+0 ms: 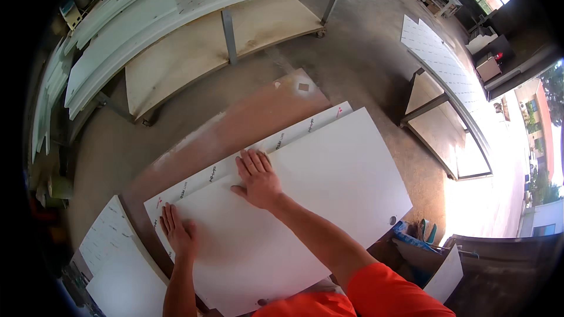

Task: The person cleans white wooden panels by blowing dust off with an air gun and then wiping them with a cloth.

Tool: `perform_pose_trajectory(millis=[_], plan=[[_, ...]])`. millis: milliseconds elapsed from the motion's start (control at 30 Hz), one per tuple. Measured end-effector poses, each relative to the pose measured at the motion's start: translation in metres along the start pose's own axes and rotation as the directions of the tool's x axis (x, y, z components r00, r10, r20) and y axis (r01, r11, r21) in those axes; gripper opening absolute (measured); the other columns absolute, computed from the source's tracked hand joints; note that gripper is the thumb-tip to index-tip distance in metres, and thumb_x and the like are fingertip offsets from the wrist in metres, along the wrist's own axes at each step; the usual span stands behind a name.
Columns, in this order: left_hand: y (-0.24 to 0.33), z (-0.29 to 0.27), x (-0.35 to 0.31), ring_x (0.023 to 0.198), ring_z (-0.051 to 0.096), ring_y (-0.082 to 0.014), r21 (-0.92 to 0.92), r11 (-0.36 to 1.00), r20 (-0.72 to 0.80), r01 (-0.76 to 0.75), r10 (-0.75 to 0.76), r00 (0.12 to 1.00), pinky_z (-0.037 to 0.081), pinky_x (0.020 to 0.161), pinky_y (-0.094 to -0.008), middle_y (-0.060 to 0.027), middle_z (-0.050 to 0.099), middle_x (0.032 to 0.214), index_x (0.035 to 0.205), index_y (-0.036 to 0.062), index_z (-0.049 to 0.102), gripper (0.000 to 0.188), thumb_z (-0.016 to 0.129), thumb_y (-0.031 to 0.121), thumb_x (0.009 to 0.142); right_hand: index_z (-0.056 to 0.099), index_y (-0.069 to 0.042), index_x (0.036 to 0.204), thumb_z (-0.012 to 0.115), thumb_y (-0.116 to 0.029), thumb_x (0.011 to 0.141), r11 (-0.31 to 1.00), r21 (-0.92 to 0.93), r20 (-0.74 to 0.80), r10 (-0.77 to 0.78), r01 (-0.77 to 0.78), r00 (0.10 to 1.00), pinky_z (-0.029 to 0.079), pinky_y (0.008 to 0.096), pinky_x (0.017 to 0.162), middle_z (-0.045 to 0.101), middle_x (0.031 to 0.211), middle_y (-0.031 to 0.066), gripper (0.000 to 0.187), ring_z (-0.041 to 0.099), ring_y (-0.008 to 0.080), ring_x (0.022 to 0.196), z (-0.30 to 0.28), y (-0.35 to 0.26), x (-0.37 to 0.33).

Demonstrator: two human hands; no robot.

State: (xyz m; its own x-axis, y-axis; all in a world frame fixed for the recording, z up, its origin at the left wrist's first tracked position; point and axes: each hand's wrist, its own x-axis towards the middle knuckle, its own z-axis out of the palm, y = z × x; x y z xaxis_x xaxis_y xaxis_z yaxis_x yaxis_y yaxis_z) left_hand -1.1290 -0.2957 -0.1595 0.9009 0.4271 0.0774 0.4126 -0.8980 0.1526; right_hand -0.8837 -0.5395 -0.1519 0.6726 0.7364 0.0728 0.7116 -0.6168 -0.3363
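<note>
A large white panel (317, 182) lies tilted across the picture in front of me, with a small round hole near each of its two near corners. Beneath it, a second white panel (194, 185) with printed marks sticks out along the far side. My right hand (258, 181) rests flat on the top panel, fingers reaching its far edge, thumb apart. Near the left end, my left hand (179, 235) lies with fingers outstretched on the white panels; whether it touches both, I cannot tell. Neither hand grasps anything.
A brown board (235, 123) lies beyond the panels. White sheets (141, 29) cover a long wheeled table at the far left. Another cart with a patterned panel (437, 53) stands right. More white panels (126, 270) are at near left, and an open box (440, 267) at near right.
</note>
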Motion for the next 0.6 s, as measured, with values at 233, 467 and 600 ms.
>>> perform_pose_trajectory(millis=[233, 467, 600], plan=[[0.003, 0.011, 0.008, 0.159, 0.024, -0.0423, 0.067, 0.998, 0.011, -0.011, 0.011, 1.0, 0.013, 0.13, -0.0595, -0.0236, 0.03, 0.17, 0.162, -0.0018, 0.031, 0.078, 0.048, 0.047, 0.104, 0.037, 0.004, 0.16, 0.053, -0.063, 0.102, 0.823, -0.155, -0.182, 0.52, -0.546, 0.835, 0.01, 0.0505, 0.132, 0.032, 0.17, 0.0195, 0.09, 0.018, 0.0352, 0.161, -0.124, 0.304, -0.011], [0.001, 0.007, -0.001, 0.158, 0.024, -0.0465, 0.137, 0.99, 0.058, 0.037, -0.045, 0.997, 0.014, 0.128, -0.0612, -0.0258, 0.029, 0.17, 0.163, -0.0014, 0.03, 0.08, 0.042, 0.053, 0.105, 0.035, 0.008, 0.158, 0.056, -0.073, 0.095, 0.989, -0.031, 0.007, 0.147, -0.147, 0.989, 0.015, 0.0493, 0.132, 0.034, 0.168, 0.0231, 0.105, 0.023, 0.0368, 0.16, -0.079, 0.205, -0.015], [0.002, 0.015, 0.012, 0.157, 0.025, -0.0473, 0.115, 0.993, 0.053, 0.012, -0.019, 0.998, 0.014, 0.127, -0.0625, -0.0276, 0.029, 0.169, 0.163, -0.0026, 0.03, 0.083, 0.039, 0.057, 0.107, 0.03, 0.006, 0.161, 0.054, -0.071, 0.098, 0.844, -0.117, -0.163, 0.504, -0.524, 0.848, 0.011, 0.0483, 0.133, 0.029, 0.17, 0.0232, 0.102, 0.018, 0.0363, 0.162, -0.124, 0.319, -0.018]])
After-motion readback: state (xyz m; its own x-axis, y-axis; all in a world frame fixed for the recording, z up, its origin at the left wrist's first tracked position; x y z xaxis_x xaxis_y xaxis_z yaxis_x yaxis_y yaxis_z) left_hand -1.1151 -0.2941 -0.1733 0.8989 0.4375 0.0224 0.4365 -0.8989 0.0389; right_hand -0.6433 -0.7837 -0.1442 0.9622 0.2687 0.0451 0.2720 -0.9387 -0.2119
